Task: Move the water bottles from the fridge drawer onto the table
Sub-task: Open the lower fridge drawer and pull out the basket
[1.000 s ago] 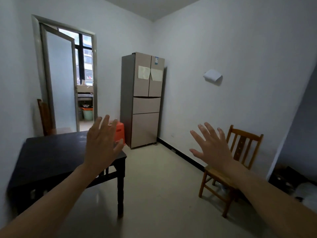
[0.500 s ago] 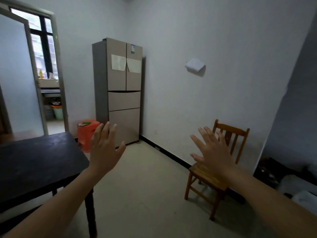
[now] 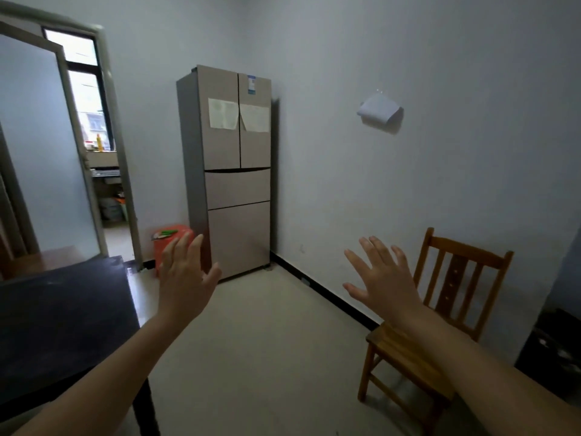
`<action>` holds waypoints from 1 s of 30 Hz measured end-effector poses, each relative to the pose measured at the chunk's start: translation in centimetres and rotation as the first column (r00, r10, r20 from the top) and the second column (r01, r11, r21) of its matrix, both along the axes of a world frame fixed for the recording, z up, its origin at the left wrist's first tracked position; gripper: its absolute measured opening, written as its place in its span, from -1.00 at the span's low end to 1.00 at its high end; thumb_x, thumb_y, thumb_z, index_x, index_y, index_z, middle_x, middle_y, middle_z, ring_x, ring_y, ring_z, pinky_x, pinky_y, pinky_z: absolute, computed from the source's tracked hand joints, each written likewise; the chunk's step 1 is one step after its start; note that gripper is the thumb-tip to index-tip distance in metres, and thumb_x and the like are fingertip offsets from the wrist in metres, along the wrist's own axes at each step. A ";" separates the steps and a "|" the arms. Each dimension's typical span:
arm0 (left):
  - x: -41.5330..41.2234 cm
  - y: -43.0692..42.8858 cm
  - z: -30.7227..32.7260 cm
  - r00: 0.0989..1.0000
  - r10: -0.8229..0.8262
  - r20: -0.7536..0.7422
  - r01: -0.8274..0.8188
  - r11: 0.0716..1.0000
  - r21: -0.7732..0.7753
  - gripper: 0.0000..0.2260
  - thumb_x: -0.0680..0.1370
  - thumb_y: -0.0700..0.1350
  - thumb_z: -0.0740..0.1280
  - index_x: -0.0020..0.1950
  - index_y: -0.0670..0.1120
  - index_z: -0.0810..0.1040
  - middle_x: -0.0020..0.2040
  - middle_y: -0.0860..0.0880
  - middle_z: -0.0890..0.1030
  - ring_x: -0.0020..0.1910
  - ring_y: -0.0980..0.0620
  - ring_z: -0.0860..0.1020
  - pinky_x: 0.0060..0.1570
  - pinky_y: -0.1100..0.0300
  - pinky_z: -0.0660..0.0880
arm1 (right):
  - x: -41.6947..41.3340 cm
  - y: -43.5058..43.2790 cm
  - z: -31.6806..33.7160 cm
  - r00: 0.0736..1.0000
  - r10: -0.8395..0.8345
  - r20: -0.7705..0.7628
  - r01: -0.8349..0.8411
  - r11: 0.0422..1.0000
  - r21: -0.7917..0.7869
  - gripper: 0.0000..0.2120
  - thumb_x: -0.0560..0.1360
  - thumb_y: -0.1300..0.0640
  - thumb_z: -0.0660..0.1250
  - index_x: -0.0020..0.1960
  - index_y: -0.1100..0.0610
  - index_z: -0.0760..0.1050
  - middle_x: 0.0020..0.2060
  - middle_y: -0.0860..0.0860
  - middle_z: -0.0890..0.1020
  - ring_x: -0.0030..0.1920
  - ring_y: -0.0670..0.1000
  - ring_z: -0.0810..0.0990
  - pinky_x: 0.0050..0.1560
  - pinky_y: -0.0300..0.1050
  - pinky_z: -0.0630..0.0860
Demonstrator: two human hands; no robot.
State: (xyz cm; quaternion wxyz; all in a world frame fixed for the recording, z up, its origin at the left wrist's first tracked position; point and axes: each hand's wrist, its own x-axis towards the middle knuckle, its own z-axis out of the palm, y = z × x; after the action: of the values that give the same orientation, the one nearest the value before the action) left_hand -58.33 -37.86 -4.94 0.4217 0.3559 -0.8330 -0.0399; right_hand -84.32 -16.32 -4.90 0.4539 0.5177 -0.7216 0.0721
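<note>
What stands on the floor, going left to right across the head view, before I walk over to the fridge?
dark table → orange bin → fridge → wooden chair. Both hands are left out because they overlap these.

A plain room in a home. A tall fridge [image 3: 232, 171] stands in the corner, with a dark counter [image 3: 63, 316] and a wooden chair [image 3: 440, 309] near.
</note>
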 end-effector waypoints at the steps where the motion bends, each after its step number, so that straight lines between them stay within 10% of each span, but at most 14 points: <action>1: -0.9 -1.1 -0.4 1.000 0.004 -0.005 -0.004 1.000 0.001 -0.37 0.40 0.17 0.07 0.30 -0.24 0.35 0.28 -0.30 0.41 0.26 -0.33 0.34 0.23 -0.25 0.30 | -1.0 -1.1 -0.2 1.000 0.022 -0.003 -0.022 1.000 -0.003 -0.41 0.30 -0.17 0.42 0.21 0.08 0.36 0.13 0.21 0.57 0.20 0.19 0.46 0.06 0.21 0.47; 30: -33.1 -33.2 -2.3 0.977 0.093 -0.193 -0.054 0.979 0.199 -0.47 0.39 0.00 0.20 0.30 -0.25 0.39 0.23 -0.30 0.46 0.21 -0.28 0.39 0.21 -0.18 0.34 | -34.4 -39.8 -0.5 0.966 0.258 0.011 -0.258 0.966 0.021 -0.33 0.17 -0.06 0.55 0.19 0.08 0.37 0.10 0.21 0.58 0.20 0.16 0.41 0.02 0.15 0.51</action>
State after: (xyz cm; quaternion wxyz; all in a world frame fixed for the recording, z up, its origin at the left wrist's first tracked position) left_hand -91.46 -71.10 -7.24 0.4685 0.4199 -0.7645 -0.1402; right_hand -118.76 -56.09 -5.38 0.4317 0.6119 -0.6509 0.1245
